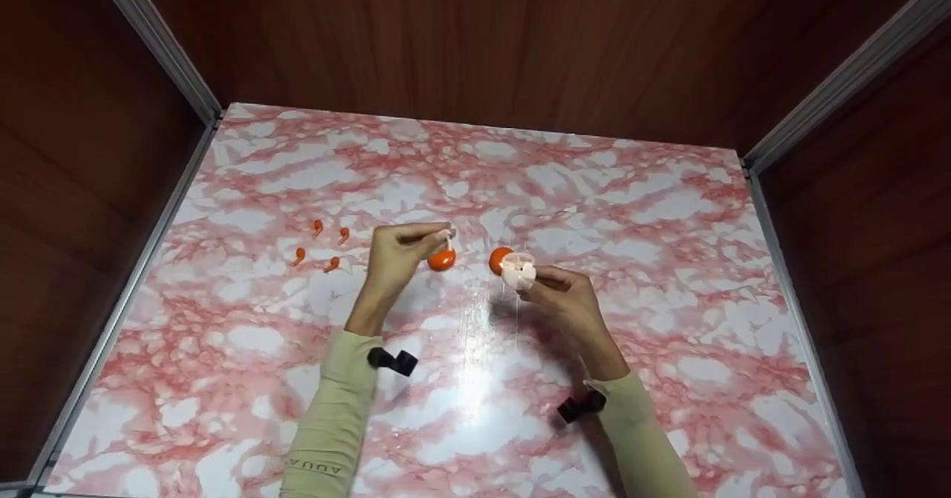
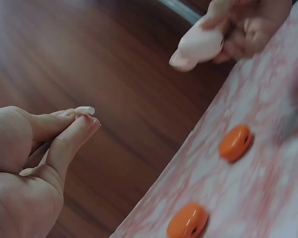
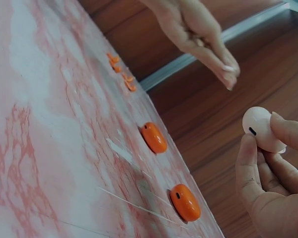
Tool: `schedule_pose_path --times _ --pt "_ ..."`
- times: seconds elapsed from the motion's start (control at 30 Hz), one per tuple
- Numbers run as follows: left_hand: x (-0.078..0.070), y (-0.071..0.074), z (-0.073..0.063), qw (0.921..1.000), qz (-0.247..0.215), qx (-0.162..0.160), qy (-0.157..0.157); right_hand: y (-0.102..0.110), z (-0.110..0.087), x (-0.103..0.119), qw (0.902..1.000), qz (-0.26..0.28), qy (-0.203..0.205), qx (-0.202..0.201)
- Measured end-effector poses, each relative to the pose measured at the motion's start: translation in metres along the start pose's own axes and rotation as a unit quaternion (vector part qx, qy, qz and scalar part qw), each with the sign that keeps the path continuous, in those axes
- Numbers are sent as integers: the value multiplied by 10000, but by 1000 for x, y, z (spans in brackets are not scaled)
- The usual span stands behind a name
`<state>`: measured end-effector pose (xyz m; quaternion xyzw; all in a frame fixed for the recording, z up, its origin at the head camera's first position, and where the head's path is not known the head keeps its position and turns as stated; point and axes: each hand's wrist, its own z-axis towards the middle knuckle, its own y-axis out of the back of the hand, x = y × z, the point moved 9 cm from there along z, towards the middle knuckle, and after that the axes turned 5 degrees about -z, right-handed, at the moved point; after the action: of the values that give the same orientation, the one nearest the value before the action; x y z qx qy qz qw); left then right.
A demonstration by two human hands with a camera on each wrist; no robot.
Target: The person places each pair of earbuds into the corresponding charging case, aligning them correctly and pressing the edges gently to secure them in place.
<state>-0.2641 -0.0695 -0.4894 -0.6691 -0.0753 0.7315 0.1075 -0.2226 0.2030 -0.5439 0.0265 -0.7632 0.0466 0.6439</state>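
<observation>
My left hand [image 1: 395,260] pinches a small white earbud [image 2: 85,110] between thumb and fingertips, raised above the table; the fingers hide most of it. In my right hand [image 1: 570,301] is a white earbud charging case [image 3: 260,126], gripped at its side by thumb and fingers. Its lid looks raised in the head view, and its insides are too small to make out. Two rounded orange cases sit on the table beneath the hands: a left one [image 1: 441,260] and a right one [image 1: 499,259], partly behind the white case. Both appear closed.
Several loose orange earbuds [image 1: 318,227] lie on the table left of my left hand. The table [image 1: 475,424] has a red and white marbled top. Dark wooden panels [image 1: 475,44] with metal edging enclose it at the back and sides.
</observation>
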Motion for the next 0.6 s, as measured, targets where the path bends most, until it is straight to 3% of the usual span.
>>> schedule_pose_path --times 0.37,0.6 --pt "13 -51 2 9983 -418 353 213 -5 1 1 10000 36 -4 33" --pt "14 -71 3 9988 -100 469 50 -5 0 4 9998 27 90 151"
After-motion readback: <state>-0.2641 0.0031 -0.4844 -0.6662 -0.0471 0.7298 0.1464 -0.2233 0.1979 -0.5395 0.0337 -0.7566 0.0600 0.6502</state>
